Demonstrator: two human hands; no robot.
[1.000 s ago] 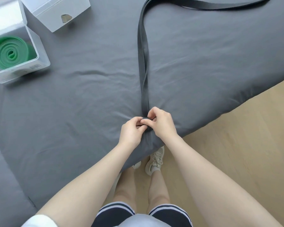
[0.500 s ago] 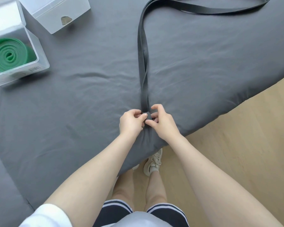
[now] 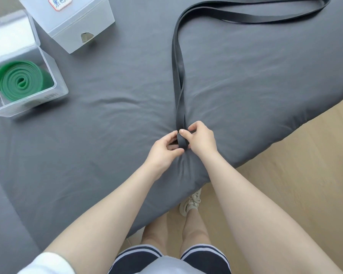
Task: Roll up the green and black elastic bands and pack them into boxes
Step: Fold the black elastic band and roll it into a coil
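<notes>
Head view. The near end of the black elastic band (image 3: 178, 80) is pinched between both hands at the near edge of the grey mattress (image 3: 246, 86). A small started roll (image 3: 182, 141) is formed there, standing between the fingertips. The left hand (image 3: 162, 153) is held against the left side of the roll, with fingers curled and the thumb set against the roll's lower edge. The right hand (image 3: 201, 140) is held against the right side, with the thumb laid over the top of the roll and the remaining fingers curled behind it. Both hands are closed on the band.

From the roll, the band is laid away from the person as 2 flat strands lying close together, crossing once just beyond the hands. At the far end the strands are curved to the right and run as a long loop toward the upper right corner, where the loop is cut off by the frame edge.

The green elastic band (image 3: 21, 81) is seen fully rolled and seated inside an open clear box (image 3: 55, 89) at the left edge of the mattress. A second clear box (image 3: 75, 26), closed and carrying a red-bordered label on its lid, is placed just beyond and to the right of the first, well apart from the black band.

A wooden floor (image 3: 295, 165) and 1 shoe (image 3: 190, 202) are visible below the mattress corner.
</notes>
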